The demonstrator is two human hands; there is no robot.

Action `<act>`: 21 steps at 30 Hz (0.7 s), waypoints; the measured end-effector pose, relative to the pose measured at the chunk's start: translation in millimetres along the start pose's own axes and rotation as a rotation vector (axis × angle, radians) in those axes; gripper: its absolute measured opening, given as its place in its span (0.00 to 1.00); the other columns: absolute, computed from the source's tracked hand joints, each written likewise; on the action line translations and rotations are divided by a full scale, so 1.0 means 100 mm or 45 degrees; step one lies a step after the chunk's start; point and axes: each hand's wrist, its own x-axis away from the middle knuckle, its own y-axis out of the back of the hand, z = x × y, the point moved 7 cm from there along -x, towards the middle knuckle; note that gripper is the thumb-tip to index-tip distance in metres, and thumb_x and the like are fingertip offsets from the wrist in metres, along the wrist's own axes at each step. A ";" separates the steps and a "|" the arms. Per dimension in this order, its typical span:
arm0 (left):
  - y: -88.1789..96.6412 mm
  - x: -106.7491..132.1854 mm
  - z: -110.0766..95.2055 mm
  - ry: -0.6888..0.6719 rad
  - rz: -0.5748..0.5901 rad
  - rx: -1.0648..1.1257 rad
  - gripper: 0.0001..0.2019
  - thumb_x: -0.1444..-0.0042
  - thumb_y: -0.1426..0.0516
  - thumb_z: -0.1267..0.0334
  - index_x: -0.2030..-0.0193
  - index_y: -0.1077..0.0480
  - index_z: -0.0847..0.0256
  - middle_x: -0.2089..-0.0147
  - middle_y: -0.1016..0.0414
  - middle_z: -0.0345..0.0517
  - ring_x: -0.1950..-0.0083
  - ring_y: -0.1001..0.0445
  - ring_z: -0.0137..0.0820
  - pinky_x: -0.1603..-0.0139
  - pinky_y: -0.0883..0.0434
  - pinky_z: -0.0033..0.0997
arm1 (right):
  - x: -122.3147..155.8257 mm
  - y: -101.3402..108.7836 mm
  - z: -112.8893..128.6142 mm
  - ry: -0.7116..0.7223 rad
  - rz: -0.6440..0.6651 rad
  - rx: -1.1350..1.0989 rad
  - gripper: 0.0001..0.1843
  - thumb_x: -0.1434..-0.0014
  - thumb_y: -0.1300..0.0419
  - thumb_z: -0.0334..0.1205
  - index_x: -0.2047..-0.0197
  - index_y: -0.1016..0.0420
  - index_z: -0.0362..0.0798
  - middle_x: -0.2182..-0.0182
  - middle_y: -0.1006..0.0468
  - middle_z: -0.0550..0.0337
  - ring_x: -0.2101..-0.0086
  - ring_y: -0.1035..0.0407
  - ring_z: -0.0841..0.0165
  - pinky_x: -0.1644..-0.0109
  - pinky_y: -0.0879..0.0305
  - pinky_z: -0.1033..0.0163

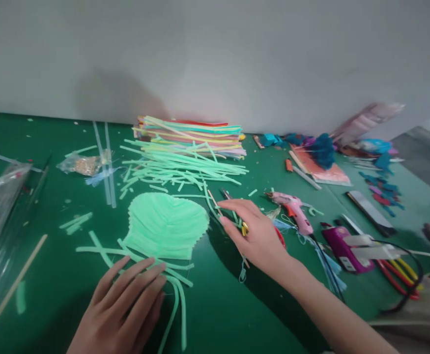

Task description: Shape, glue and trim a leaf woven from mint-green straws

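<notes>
1. Two hands were on the green worktop [218,305]. My left hand [126,305], fingers flat and unclenched, pressed the loose stems at lower centre, probably to stop the mint-green leaf shape [165,223] sliding.
2. My right hand [255,236] lay over the scissors [281,238], fingertips by the green strips [185,169]; I couldn't tell if it gripped them.
3. The leaf shape, mid-frame, looked ribbed and heart-like.

Soft, bright light is spread evenly. A dark shadow is thrown on the counter [222,295] beneath the right hand [259,236], a faint one on the wall [119,93]. Edges are stretched and blurred.

single head view, close, looking down-forward over green table [215,314], edges blurry.
</notes>
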 end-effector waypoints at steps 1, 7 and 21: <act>-0.01 0.01 0.00 -0.020 0.014 -0.005 0.17 0.43 0.40 0.71 0.46 0.27 0.62 0.48 0.20 0.49 0.40 0.28 0.39 0.28 0.48 0.48 | 0.09 0.11 -0.09 -0.056 -0.051 0.030 0.14 0.33 0.45 0.41 0.47 0.27 0.49 0.51 0.22 0.52 0.49 0.29 0.60 0.45 0.32 0.51; -0.11 0.01 -0.02 -0.130 0.059 -0.082 0.18 0.43 0.40 0.68 0.45 0.26 0.61 0.51 0.20 0.48 0.45 0.27 0.41 0.26 0.52 0.53 | 0.56 0.84 -0.90 -0.610 -0.289 0.343 0.18 0.36 0.44 0.52 0.53 0.24 0.48 0.59 0.19 0.51 0.65 0.26 0.59 0.60 0.31 0.55; -0.12 -0.11 -0.11 -0.142 0.060 -0.146 0.13 0.42 0.41 0.68 0.49 0.24 0.61 0.49 0.22 0.50 0.45 0.26 0.38 0.26 0.52 0.49 | 0.61 0.87 -2.06 -1.105 0.190 0.689 0.28 0.44 0.45 0.66 0.68 0.29 0.47 0.75 0.22 0.45 0.70 0.26 0.50 0.67 0.38 0.55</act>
